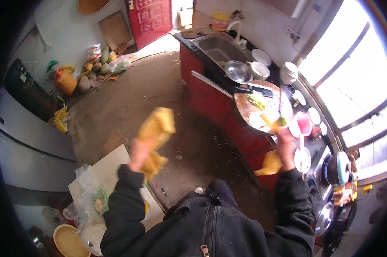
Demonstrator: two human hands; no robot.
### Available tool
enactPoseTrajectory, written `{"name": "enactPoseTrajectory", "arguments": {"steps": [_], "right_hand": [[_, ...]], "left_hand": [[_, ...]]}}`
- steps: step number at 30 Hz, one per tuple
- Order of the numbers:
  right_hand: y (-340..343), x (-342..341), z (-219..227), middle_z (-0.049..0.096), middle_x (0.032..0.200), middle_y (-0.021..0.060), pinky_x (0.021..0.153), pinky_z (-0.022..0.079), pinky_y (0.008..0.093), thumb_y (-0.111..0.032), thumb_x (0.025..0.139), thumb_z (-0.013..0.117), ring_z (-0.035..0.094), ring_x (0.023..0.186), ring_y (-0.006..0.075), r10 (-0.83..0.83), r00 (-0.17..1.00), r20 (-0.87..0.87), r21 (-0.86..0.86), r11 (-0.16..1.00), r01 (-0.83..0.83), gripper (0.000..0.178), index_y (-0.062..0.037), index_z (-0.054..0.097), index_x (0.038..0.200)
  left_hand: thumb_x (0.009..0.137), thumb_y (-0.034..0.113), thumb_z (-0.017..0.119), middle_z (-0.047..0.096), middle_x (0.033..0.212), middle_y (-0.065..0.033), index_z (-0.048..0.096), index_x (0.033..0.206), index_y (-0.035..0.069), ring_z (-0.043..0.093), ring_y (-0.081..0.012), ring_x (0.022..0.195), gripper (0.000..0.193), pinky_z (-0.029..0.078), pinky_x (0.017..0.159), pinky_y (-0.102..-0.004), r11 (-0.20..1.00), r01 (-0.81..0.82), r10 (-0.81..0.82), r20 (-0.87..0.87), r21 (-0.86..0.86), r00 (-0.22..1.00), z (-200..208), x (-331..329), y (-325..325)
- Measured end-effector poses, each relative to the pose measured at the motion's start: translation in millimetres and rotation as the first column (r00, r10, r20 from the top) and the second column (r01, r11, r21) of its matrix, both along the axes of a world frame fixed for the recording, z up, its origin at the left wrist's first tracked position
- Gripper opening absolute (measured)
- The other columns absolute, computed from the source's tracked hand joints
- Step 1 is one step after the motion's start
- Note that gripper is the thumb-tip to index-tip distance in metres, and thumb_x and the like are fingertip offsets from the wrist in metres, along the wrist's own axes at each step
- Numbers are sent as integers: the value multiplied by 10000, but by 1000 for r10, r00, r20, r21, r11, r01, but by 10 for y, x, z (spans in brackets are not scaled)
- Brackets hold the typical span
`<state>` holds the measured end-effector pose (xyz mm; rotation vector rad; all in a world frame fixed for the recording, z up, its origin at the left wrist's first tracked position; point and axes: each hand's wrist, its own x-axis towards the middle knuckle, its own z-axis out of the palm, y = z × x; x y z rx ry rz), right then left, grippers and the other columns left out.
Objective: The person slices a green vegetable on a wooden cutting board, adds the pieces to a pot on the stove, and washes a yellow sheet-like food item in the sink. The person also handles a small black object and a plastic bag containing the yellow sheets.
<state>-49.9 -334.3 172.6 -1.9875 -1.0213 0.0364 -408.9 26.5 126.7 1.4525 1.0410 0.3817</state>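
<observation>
My left hand [141, 153], blurred by motion, is closed on a folded yellow cloth [160, 124] over the floor, near the corner of a pale table; part of the cloth hangs below the fingers. On the other side, my right hand [286, 149] grips a second yellow cloth [270, 164], which droops beside the red cabinet front. That hand is at the counter edge, close to a round chopping board [243, 107] and a pink ladle-like dipper [301, 124]. Green vegetables [256, 101] and a dark-handled knife [260, 89] lie on the board, partly washed out by sunlight.
Beyond the board are a metal bowl [239, 72], white bowls and a sink [219, 46]. A pot [338, 168] stands on the right. The pale table [110, 165] holds plastic bags. A fridge [33, 150] stands left; vegetables [97, 67] lie along the far wall near a red door [150, 21].
</observation>
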Motion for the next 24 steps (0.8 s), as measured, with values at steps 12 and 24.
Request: {"name": "enactPoseTrajectory", "arguments": {"steps": [12,24], "right_hand": [[3475,884,-846,583,1233,83,947,463,318,-303,1050,495,559,1109,164,365,535,-762,440,898,15,398,-66,476,1370],[4400,2169,-605,286,1578,133,1163,273,344,-254,856,762,304,1445,207,363,433,-825,423,905,47,953,-37,168,1569]], "left_hand": [[975,307,671,646,1172,-22,562,1330,61,615,-110,1022,446,507,863,-284,909,281,-82,529,-308,845,-230,3340,1129],[953,206,690,643,1149,-42,591,1255,66,627,-197,1055,348,517,930,-361,687,294,67,460,-665,885,-245,5114,2466]]}}
